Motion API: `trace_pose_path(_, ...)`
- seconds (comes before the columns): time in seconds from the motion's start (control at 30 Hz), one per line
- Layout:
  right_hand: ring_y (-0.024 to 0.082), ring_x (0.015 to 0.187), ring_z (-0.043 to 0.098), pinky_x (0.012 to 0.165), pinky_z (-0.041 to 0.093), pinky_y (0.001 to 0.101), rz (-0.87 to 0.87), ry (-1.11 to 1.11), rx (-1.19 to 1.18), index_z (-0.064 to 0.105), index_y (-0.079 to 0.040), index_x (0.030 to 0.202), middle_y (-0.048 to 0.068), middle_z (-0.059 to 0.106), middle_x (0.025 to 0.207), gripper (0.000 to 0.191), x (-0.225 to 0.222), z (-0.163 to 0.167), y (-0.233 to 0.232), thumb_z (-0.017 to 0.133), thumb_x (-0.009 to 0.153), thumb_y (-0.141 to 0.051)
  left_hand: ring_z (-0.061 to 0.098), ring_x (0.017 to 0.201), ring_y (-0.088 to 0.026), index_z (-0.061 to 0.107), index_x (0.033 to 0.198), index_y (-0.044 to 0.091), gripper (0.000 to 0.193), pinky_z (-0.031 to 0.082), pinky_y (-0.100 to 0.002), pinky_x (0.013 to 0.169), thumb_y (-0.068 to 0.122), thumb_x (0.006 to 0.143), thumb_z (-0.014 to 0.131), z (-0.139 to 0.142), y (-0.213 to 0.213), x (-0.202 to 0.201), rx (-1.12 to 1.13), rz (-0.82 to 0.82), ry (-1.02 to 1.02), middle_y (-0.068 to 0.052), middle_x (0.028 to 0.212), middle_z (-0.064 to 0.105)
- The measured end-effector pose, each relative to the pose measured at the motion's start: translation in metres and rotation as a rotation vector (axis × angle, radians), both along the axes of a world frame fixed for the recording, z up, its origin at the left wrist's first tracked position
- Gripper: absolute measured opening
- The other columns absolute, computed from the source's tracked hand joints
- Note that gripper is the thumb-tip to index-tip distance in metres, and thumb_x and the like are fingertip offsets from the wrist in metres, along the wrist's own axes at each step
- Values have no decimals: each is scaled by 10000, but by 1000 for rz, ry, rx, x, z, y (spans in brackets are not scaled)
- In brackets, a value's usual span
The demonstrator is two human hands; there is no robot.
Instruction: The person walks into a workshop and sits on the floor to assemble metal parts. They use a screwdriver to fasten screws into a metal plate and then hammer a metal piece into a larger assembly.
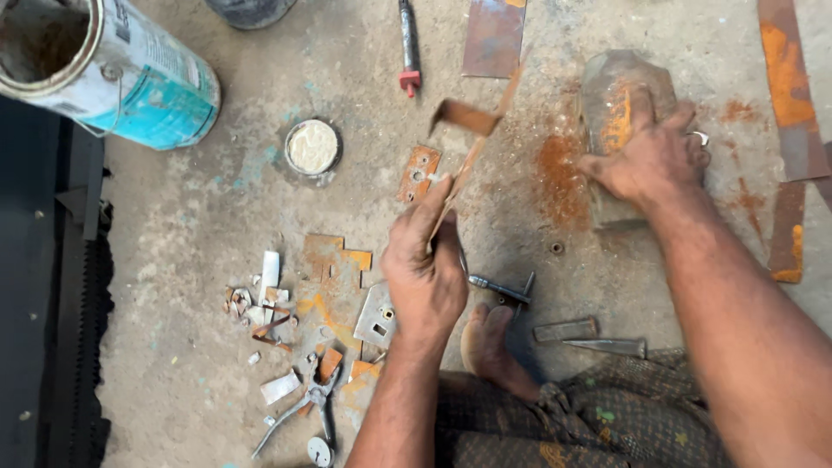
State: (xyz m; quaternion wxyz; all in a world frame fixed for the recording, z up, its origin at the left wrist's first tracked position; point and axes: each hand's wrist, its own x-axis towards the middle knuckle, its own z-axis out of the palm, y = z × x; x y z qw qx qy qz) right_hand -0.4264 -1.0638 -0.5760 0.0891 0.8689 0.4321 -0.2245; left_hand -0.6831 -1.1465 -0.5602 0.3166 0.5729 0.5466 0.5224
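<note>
Starting left of the rusty metal strip: a tipped paint can lies far off to its left, a round lid nearer, pliers and metal scraps down below-left. Now the strip itself: the left hand is closed around its lower end, fingers pinched tight. It's thin, stiff sheet by the look of it, light, likely sharp-edged and flaky with rust, so that flat lower end seems the safest grip. Its long axis runs diagonally, lower-left up to upper-right, with a bent tab folding back leftward near the top. Right of the strip, the right hand is pressed down, fingers curled over a rusty metal block on the floor.
</note>
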Motion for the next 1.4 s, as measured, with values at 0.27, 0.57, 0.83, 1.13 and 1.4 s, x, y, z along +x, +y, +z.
trace_pose_path(0.27,623,1419,293,1167,319,631,-91,-22,141,104,-251,1686,383,-30,1629,1202,-48,-34,-23,806,786,-627,702,1058,-233,687,1332,142,377,533,-340,990,-9,991,632,5,4,-4,-42,-65,26,-120,1202,747)
trace_pose_path(0.57,545,1415,360,1144,381,552,117,50,162,224,-287,1661,321,120,1632,1083,-40,-31,-53,771,785,-611,707,1132,-303,673,1347,153,484,544,-368,1018,-62,917,610,-3,4,-3,34,-164,40,-136,1253,730)
trace_pose_path(0.83,219,1089,645,937,516,370,-500,1051,790,642,9,1354,98,690,1233,464,78,-45,-138,628,1082,-366,580,1334,-320,654,1377,274,554,397,-519,1152,71,861,640,-14,12,28,259,-538,469,-94,1409,663)
trace_pose_path(1.13,178,804,671,649,579,369,-588,1104,494,682,-56,1304,56,753,1088,466,84,-56,-170,728,845,-128,312,1497,-388,358,1529,450,790,189,-629,1172,409,776,596,-59,85,106,464,-1098,1220,-159,1630,304)
trace_pose_path(1.4,136,824,694,628,593,336,-514,855,524,637,-125,1374,61,747,1042,472,30,-98,-183,691,907,-165,389,1482,-340,395,1530,222,557,296,-493,1239,184,998,559,-67,81,73,213,-714,1016,-194,1581,424)
